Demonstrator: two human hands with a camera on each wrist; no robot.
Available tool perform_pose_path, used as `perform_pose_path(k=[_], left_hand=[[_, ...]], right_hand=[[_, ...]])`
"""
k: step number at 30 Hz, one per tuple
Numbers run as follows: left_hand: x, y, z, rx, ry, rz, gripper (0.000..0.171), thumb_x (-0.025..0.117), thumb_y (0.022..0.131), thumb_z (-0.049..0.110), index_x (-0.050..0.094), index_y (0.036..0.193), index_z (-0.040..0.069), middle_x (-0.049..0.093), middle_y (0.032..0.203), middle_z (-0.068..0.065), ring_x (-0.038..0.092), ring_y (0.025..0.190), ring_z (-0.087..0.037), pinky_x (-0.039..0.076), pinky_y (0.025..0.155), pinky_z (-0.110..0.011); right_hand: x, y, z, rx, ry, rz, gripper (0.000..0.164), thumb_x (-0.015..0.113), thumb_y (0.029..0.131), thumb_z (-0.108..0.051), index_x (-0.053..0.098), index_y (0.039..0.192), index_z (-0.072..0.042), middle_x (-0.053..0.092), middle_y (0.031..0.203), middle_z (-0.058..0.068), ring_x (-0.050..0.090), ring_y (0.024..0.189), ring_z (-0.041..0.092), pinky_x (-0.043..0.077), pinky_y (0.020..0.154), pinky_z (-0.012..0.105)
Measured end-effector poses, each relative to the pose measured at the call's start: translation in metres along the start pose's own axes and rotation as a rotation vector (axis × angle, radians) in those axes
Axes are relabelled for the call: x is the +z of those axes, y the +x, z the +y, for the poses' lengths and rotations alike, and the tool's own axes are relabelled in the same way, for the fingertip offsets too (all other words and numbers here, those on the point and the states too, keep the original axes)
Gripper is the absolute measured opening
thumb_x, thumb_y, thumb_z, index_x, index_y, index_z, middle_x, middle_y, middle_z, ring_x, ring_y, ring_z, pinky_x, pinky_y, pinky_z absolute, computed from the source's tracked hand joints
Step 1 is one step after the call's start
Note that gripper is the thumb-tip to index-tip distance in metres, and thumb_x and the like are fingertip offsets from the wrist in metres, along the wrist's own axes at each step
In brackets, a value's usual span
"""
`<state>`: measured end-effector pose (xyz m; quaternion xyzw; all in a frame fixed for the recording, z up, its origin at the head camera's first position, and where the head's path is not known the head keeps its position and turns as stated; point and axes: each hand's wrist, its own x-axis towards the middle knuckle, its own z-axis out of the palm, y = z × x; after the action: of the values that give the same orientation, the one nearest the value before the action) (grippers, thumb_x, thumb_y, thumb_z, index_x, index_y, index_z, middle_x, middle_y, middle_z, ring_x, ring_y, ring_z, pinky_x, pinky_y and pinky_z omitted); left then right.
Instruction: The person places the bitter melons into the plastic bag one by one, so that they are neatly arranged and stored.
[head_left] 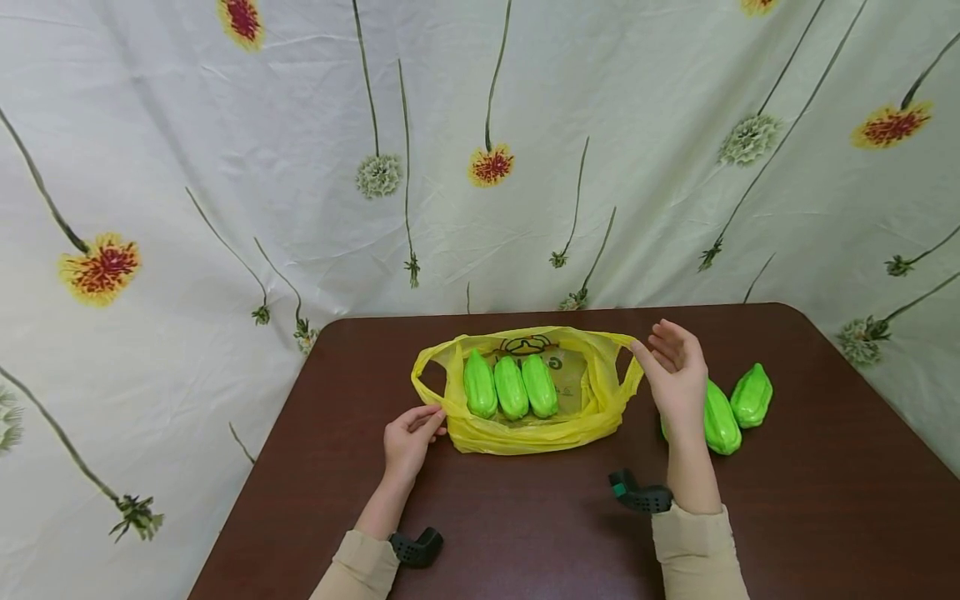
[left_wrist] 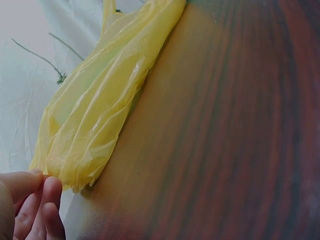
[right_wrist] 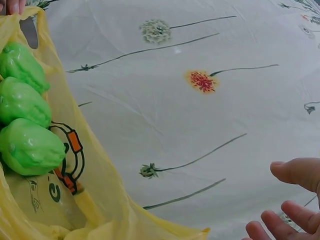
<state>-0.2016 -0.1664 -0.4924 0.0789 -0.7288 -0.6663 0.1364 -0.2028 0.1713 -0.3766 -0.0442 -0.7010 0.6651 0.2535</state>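
A yellow plastic bag point(head_left: 536, 437) lies on the table with its mouth spread open and a loop handle at each side. Inside, three glossy green ridged fruits point(head_left: 511, 388) sit side by side. My left hand point(head_left: 408, 442) pinches the bag's left edge, just below the handle, between thumb and forefinger. Beside the right handle is my right hand point(head_left: 678, 375), its fingers spread and nothing between them. In the right wrist view, that hand's thumb point(right_wrist: 295, 171) is apart from the bag.
More green fruits point(head_left: 722, 419) lie on the dark brown table point(head_left: 525, 525) to the right, one partly hidden behind my right wrist. Behind the table hangs a white cloth point(head_left: 450, 250) printed with flowers. Each wrist wears a black camera band point(head_left: 417, 547).
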Motion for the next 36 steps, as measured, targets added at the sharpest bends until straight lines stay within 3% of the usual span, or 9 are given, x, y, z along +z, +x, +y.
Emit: perform_pose_path(k=[7,15,26,36], left_hand=[[0.000,0.000,-0.001,0.001,-0.002,0.000,0.017,0.072,0.084,0.010,0.072,0.097,0.000,0.070,0.087,-0.014,0.066,0.063,-0.016,0.052,0.058,-0.024],[0.000,0.000,-0.001,0.003,-0.003,0.001,0.017,0.072,0.083,0.010,0.072,0.097,0.000,0.071,0.087,-0.013,0.066,0.062,-0.015,0.052,0.059,-0.025],[0.000,0.000,-0.001,0.009,-0.009,-0.002,0.017,0.072,0.083,0.010,0.072,0.097,0.000,0.070,0.088,-0.014,0.066,0.062,-0.015,0.052,0.058,-0.024],[0.000,0.000,-0.002,0.024,0.002,0.001,0.017,0.072,0.083,0.010,0.072,0.096,0.000,0.071,0.086,-0.011,0.066,0.062,-0.015,0.052,0.057,-0.023]], right_hand=[[-0.017,0.006,0.002,0.026,0.023,0.121,0.049,0.072,0.083,-0.013,0.051,0.128,-0.007,0.056,0.115,-0.002,0.053,0.106,0.014,0.042,0.093,0.027],[-0.036,0.012,0.005,0.087,0.151,0.211,0.047,0.074,0.080,-0.008,0.054,0.122,-0.012,0.055,0.112,-0.003,0.052,0.105,0.014,0.042,0.084,0.014],[-0.064,0.016,0.015,0.152,0.207,0.370,0.045,0.077,0.077,-0.009,0.057,0.116,-0.014,0.055,0.109,-0.003,0.053,0.102,0.012,0.045,0.080,0.014],[-0.089,0.021,0.033,0.256,0.168,0.535,0.049,0.080,0.075,-0.015,0.057,0.118,-0.017,0.052,0.108,-0.008,0.050,0.103,0.007,0.040,0.091,0.023]])
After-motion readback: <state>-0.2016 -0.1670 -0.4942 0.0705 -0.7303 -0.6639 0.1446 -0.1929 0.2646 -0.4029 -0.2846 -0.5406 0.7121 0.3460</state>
